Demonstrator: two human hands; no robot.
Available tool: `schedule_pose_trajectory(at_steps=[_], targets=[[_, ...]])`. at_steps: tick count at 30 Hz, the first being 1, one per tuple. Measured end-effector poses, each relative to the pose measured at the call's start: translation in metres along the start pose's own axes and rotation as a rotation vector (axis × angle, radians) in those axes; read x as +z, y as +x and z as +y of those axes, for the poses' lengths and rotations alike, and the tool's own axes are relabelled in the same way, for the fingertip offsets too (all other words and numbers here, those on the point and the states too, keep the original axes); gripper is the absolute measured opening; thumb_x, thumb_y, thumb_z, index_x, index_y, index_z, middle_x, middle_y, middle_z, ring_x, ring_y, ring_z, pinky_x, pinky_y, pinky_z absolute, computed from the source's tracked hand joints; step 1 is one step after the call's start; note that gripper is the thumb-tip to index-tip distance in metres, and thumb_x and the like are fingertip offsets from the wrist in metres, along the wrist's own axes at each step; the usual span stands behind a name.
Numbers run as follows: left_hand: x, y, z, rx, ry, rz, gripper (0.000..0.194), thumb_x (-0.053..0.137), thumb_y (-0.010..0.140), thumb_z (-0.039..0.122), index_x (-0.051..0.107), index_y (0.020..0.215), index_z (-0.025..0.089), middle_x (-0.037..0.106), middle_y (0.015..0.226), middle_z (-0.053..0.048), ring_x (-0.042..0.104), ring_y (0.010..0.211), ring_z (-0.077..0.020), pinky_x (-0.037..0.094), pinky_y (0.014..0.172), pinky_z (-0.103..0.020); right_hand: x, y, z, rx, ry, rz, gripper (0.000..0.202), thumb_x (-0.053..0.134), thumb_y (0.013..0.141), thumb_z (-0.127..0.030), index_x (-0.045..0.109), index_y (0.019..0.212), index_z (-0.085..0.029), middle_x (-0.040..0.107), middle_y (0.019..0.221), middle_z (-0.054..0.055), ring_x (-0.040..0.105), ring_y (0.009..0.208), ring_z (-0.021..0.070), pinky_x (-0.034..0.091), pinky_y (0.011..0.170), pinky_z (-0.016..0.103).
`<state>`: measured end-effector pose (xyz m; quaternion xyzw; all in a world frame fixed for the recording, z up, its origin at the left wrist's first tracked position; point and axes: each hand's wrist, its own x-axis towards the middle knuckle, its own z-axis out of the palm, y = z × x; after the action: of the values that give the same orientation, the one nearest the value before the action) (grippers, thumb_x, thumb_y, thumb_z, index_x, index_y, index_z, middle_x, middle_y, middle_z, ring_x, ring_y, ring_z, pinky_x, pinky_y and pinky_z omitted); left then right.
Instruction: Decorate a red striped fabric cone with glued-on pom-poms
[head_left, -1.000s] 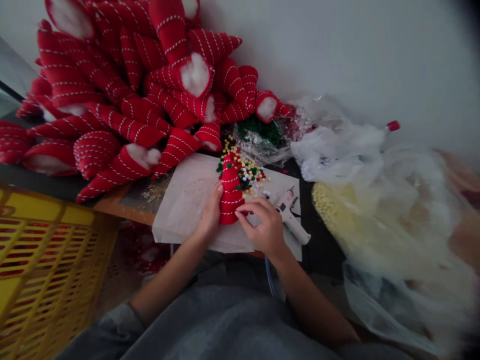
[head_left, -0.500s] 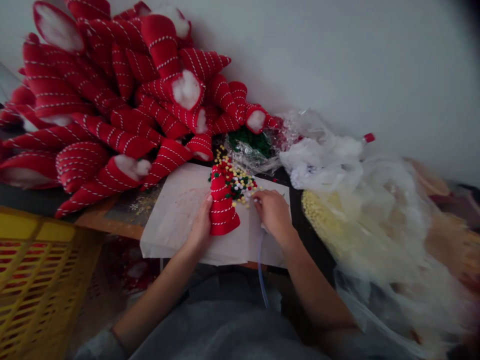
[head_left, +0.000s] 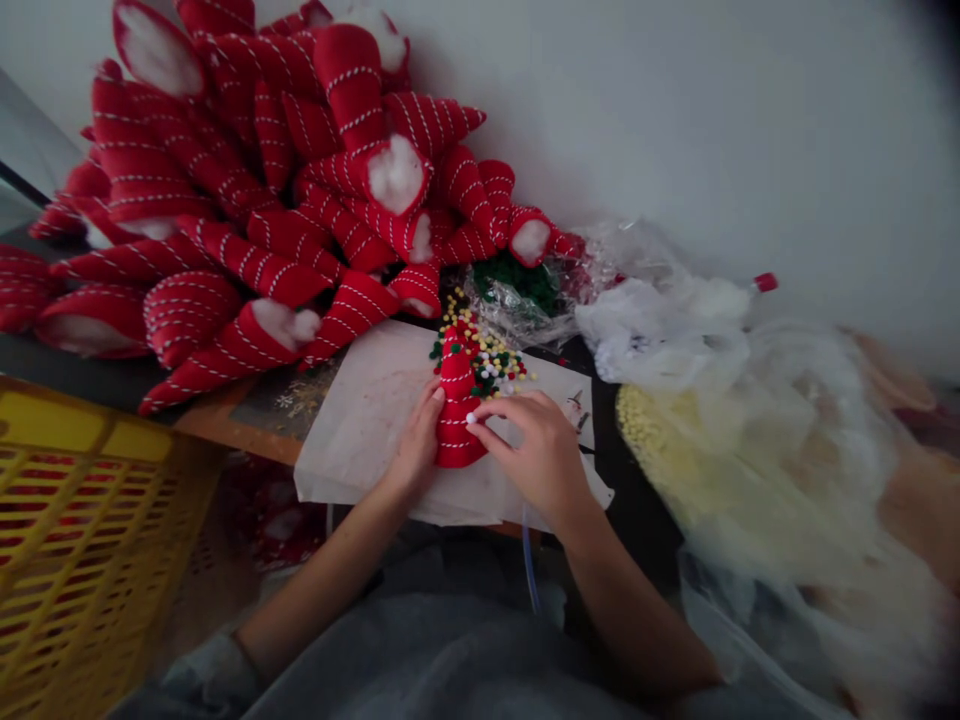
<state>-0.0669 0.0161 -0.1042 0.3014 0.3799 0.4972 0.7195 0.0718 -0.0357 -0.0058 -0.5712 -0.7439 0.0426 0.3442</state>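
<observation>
A red stuffed cone (head_left: 456, 430) with white stitched stripes lies on white paper, its tip pointing away from me. Along its left side rests my left hand (head_left: 420, 440), thumb pressed to the cloth and the other fingers partly hidden. Between the thumb and forefinger of my right hand (head_left: 536, 450) is a small white pom-pom (head_left: 471, 418), held at the cone's lower right side. A few green and red pom-poms sit on the upper part of the cone. Loose pom-poms (head_left: 502, 365) in yellow, white, red and green are scattered behind and to its right.
Many red striped cones (head_left: 277, 240) with white stuffing are heaped at the back left. A yellow plastic crate (head_left: 97, 500) stands at the lower left. Clear bags (head_left: 750, 450), one with yellow pom-poms, fill the right. White paper (head_left: 352, 410) covers the tabletop; a bluish tube (head_left: 529, 570) hangs below its front edge.
My right hand has moved left from the loose pom-poms to the cone, with a white pom-pom now visible in its pinch. My left hand stays on the cone. The view has shifted slightly.
</observation>
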Motion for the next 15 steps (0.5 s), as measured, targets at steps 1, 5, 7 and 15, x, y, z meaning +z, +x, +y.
schedule_pose_trajectory(at_steps=[1,5,7,15], targets=[[0.001,0.0,0.0,0.014,0.007,0.013,0.036,0.065,0.095,0.051,0.071,0.121,0.027,0.077,0.125,-0.008,0.068,0.124,-0.028,0.054,0.105,-0.039,0.002,0.0,0.001,-0.004,-0.025,0.001,0.005,0.079,0.095,-0.022,0.076,0.095,-0.026,0.082,0.093,0.0,0.07,0.088,0.0227,0.052,0.087,0.038],[0.001,-0.001,0.001,0.027,0.009,0.036,0.035,0.065,0.095,0.051,0.073,0.12,0.027,0.077,0.126,-0.007,0.067,0.125,-0.0285,0.054,0.106,-0.041,0.006,-0.002,0.004,-0.017,-0.126,0.049,0.004,0.082,0.094,-0.025,0.079,0.094,-0.027,0.08,0.092,0.001,0.067,0.088,0.0241,0.048,0.086,0.04],[0.0,-0.002,0.0,0.014,0.003,0.051,0.036,0.067,0.094,0.052,0.072,0.12,0.026,0.077,0.126,-0.008,0.068,0.124,-0.0294,0.056,0.103,-0.041,0.009,-0.004,0.003,-0.014,-0.159,0.062,0.003,0.082,0.094,-0.026,0.081,0.093,-0.028,0.079,0.09,0.001,0.066,0.087,0.0239,0.047,0.085,0.041],[-0.002,-0.002,0.001,-0.038,-0.041,0.057,0.045,0.071,0.09,0.056,0.071,0.121,0.024,0.078,0.121,-0.009,0.072,0.117,-0.0302,0.059,0.097,-0.041,-0.016,0.015,0.028,-0.016,0.001,0.065,0.011,0.073,0.1,-0.03,0.081,0.094,-0.027,0.078,0.092,0.003,0.07,0.089,0.0214,0.055,0.085,0.036]])
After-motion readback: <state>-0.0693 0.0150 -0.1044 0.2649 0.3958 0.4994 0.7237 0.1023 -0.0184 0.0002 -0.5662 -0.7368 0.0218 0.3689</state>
